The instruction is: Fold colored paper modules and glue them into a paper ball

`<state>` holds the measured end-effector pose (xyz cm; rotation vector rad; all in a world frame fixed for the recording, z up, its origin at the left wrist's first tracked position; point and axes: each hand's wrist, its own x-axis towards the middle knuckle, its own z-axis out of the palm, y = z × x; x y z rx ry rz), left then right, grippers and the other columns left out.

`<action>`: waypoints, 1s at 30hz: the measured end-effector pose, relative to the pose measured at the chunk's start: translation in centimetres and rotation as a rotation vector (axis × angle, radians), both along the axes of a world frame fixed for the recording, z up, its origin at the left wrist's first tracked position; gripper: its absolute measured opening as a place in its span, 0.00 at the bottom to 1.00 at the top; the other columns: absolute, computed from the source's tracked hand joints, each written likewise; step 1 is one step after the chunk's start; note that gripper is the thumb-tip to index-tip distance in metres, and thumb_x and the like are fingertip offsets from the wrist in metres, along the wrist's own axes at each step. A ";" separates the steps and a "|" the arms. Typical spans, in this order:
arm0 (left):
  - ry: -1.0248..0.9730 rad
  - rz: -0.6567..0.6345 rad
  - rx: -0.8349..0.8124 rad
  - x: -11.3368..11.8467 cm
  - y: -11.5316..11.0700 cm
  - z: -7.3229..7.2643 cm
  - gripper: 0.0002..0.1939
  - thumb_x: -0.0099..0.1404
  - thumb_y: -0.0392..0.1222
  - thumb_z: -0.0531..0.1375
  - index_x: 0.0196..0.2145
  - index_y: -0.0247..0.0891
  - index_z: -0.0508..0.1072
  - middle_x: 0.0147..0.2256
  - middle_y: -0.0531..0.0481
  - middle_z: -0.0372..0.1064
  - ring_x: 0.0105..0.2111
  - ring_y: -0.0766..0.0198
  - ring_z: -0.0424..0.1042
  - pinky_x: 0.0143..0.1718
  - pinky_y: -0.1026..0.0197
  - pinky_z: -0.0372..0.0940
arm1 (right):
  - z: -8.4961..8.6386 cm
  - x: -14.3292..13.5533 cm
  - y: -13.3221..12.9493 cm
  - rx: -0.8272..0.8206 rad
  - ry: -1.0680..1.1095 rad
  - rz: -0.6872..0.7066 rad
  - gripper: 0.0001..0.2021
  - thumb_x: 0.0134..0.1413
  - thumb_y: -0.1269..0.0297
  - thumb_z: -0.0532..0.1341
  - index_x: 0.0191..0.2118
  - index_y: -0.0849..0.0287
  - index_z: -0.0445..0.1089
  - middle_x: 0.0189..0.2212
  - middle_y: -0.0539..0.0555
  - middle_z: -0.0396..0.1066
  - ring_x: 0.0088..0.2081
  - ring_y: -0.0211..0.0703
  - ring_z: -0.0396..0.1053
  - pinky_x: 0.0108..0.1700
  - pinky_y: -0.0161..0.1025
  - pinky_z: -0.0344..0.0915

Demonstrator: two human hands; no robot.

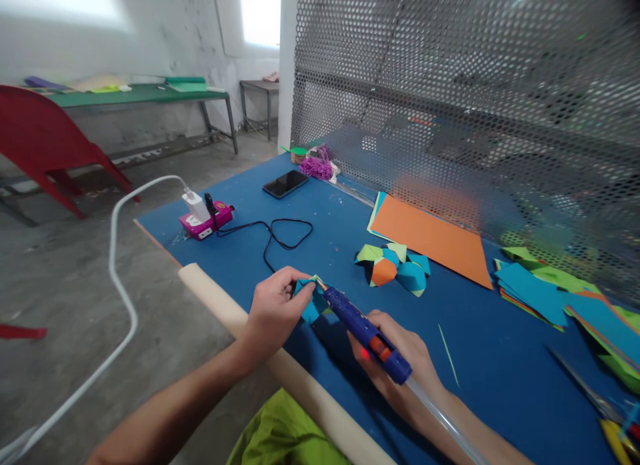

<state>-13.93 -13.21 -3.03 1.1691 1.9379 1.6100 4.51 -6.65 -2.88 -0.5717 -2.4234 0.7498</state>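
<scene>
My left hand [277,308] pinches a small folded blue and green paper piece [311,306] between thumb and fingers, above the near edge of the blue table. In my right hand [395,352] is a dark blue glue gun [363,328], with a red light glowing on it and a clear glue stick [445,422] sticking out of its back. The gun's nozzle is at the top edge of the paper piece; whether it touches is too small to tell. Beyond the gun lies a joined cluster of folded paper shapes [395,266] in orange, blue and green.
Orange paper sheets [430,238] and blue cut strips [533,292] lie along the mesh panel [400,85]. Scissors [585,385] rest at right. A purple power strip [207,218], black cord [273,235] and phone [285,184] are at left. A cream roll [215,298] borders the near edge.
</scene>
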 end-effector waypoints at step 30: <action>-0.042 0.047 0.053 -0.7 -0.5 -0.3 0.06 0.57 0.41 0.59 0.27 0.36 0.72 0.19 0.56 0.58 0.19 0.72 0.53 0.19 0.68 0.52 | 1.2 -1.4 1.6 -0.584 0.186 -0.174 0.15 0.59 0.52 0.53 0.34 0.59 0.69 0.17 0.48 0.65 0.20 0.38 0.63 0.21 0.34 0.60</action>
